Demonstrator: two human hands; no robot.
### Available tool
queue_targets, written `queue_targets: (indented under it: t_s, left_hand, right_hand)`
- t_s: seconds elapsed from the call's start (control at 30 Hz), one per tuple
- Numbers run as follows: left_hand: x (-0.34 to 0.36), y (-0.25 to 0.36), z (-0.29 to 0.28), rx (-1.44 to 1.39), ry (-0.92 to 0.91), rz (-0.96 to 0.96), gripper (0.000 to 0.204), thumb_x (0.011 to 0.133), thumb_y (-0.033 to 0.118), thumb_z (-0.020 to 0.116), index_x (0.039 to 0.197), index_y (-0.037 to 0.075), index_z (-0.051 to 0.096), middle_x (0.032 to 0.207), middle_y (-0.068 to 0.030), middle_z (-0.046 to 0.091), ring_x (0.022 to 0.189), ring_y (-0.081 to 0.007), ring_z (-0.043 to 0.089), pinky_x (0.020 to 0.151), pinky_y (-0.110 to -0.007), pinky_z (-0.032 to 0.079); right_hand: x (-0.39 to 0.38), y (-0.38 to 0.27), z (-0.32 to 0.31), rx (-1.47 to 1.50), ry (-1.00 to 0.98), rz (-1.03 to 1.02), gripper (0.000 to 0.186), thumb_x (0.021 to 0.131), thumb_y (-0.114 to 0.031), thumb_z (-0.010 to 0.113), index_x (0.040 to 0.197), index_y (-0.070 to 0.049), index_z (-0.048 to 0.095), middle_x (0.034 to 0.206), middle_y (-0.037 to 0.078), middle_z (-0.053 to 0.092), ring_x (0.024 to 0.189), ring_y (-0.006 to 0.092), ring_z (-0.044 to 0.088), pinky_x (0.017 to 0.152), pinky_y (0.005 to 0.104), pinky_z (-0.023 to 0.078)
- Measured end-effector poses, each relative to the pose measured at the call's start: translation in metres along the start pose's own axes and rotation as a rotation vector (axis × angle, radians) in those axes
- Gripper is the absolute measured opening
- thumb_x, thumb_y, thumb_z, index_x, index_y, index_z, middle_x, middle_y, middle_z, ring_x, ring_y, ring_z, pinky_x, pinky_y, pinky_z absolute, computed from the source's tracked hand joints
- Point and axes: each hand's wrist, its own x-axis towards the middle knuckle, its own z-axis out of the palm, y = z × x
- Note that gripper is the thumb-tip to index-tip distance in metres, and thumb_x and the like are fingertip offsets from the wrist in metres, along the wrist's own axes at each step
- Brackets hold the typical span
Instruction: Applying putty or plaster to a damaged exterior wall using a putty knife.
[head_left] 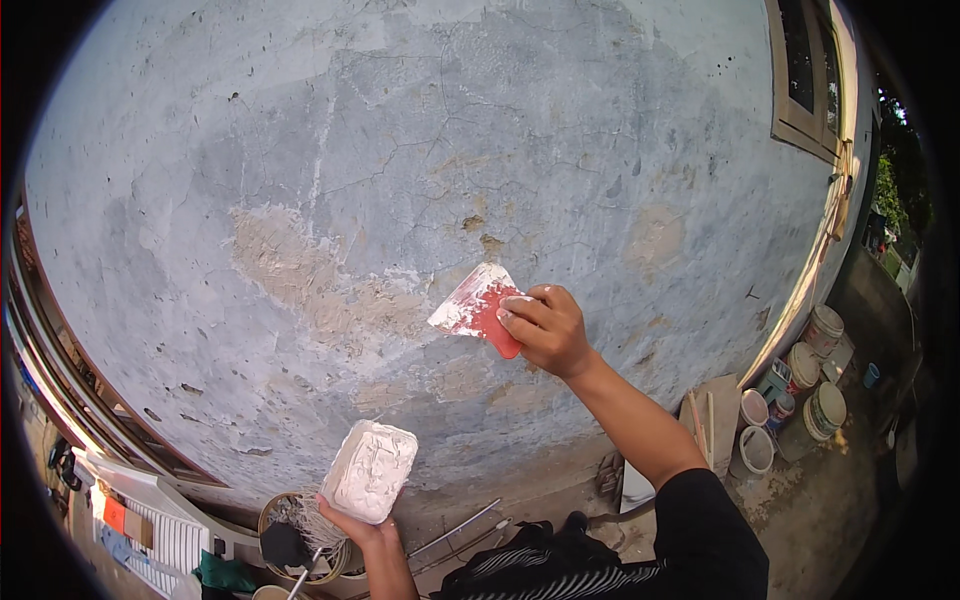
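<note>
My right hand (545, 328) is closed round a red putty knife (485, 312), its wide blade smeared with white paste. The blade's edge is at the blue-grey wall (560, 130), beside a beige filled patch; whether it touches cannot be made out. Low on the left, my left hand (362, 528) grips a white rectangular tub (346, 455) from below. Thick off-white putty (376, 472) fills the tub, its surface uneven. Cracks, chips and a rough beige patch (290, 262) mark the wall, and a smaller smooth patch (656, 238) lies to the right.
Several paint buckets (826, 408) stand on the ground at the right, near the wall's corner. A window frame (805, 125) is at upper right. Lower left are a white plastic chair (165, 500) and a basket with a mop (300, 515). A metal rod (455, 528) lies by the wall's foot.
</note>
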Motion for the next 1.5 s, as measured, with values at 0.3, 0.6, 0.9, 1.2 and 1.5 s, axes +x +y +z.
queue_targets:
  t_s: [0.3,0.6,0.9,1.2,1.5]
  left_hand:
    - [0.001,-0.002,-0.002,-0.012,-0.049,-0.021,0.089,0.090,0.080,0.028,0.152,0.017,0.041,0.146,-0.0113,0.056,0.122,-0.0403,0.062,0.079,-0.067,0.053]
    - [0.000,0.000,-0.002,-0.004,0.024,-0.033,0.086,0.092,0.078,0.029,0.152,0.018,0.041,0.147,-0.0098,0.055,0.122,-0.0386,0.062,0.079,-0.067,0.053]
    - [0.000,0.012,-0.002,-0.005,0.051,0.003,0.085,0.092,0.078,0.030,0.152,0.019,0.041,0.146,-0.0092,0.056,0.121,-0.0366,0.063,0.076,-0.065,0.056]
    - [-0.005,0.010,-0.001,-0.017,0.013,0.010,0.086,0.091,0.079,0.032,0.152,0.019,0.041,0.146,-0.0098,0.056,0.121,-0.0371,0.063,0.076,-0.064,0.056]
    - [-0.004,0.009,-0.006,-0.016,0.016,-0.006,0.087,0.091,0.079,0.031,0.152,0.019,0.040,0.147,-0.0105,0.055,0.119,-0.0383,0.064,0.073,-0.063,0.057]
  right_hand:
    - [0.006,0.002,0.000,0.025,0.029,0.010,0.020,0.068,-0.006,0.074,0.086,-0.012,0.070,0.096,-0.002,0.070,0.082,0.0213,0.062,0.068,0.0331,0.050]
    - [0.016,-0.001,0.005,0.035,0.046,0.053,0.020,0.067,-0.003,0.073,0.085,-0.011,0.069,0.095,-0.001,0.070,0.080,0.0217,0.062,0.066,0.0326,0.050]
    - [0.018,0.000,0.006,0.023,0.038,0.061,0.021,0.066,-0.002,0.073,0.084,-0.010,0.067,0.094,-0.001,0.070,0.078,0.0206,0.061,0.064,0.0327,0.050]
    - [0.022,0.000,0.011,0.057,0.054,0.066,0.022,0.065,0.000,0.072,0.084,-0.010,0.066,0.093,-0.001,0.069,0.077,0.0207,0.061,0.063,0.0333,0.050]
    - [0.029,0.000,0.003,0.040,0.053,0.057,0.023,0.064,-0.001,0.073,0.083,-0.010,0.066,0.091,-0.002,0.069,0.076,0.0204,0.061,0.063,0.0312,0.050]
